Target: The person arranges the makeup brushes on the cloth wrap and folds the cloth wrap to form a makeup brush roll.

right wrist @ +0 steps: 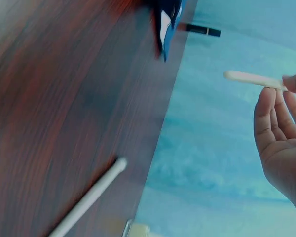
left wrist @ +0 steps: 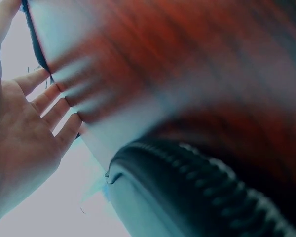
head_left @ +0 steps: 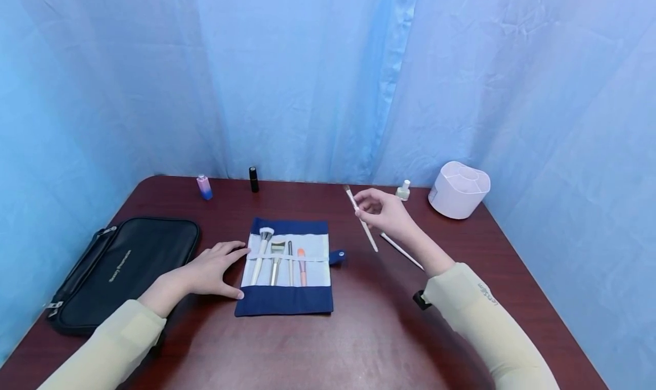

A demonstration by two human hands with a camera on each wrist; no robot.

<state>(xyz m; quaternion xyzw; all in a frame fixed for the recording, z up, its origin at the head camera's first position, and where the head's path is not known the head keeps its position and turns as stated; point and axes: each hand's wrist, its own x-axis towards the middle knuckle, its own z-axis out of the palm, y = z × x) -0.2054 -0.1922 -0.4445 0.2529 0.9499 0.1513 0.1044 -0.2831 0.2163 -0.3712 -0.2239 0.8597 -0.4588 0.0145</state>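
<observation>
My right hand [head_left: 388, 213] pinches a thin white-handled makeup brush [head_left: 368, 232] between thumb and fingers, above the table, bristles pointing up and away. In the right wrist view, the handle [right wrist: 251, 78] sticks out from the fingertips. Beneath that hand another white brush [head_left: 402, 250] lies on the table, partly hidden by the wrist. A navy brush roll [head_left: 284, 302] lies unfolded, with several brushes tucked under its white strap, among them a large white one [head_left: 262, 253] and a pink one [head_left: 302, 267]. My left hand [head_left: 210, 269] rests at the roll's left edge, fingers spread.
A black zipped case [head_left: 148, 247] lies at the left, beside my left forearm. Along the back stand a pink-blue bottle [head_left: 204, 186], a black lipstick tube [head_left: 253, 180], a nail polish bottle [head_left: 403, 192] and a white organizer cup [head_left: 456, 199]. Blue curtains [head_left: 307, 82] surround the table.
</observation>
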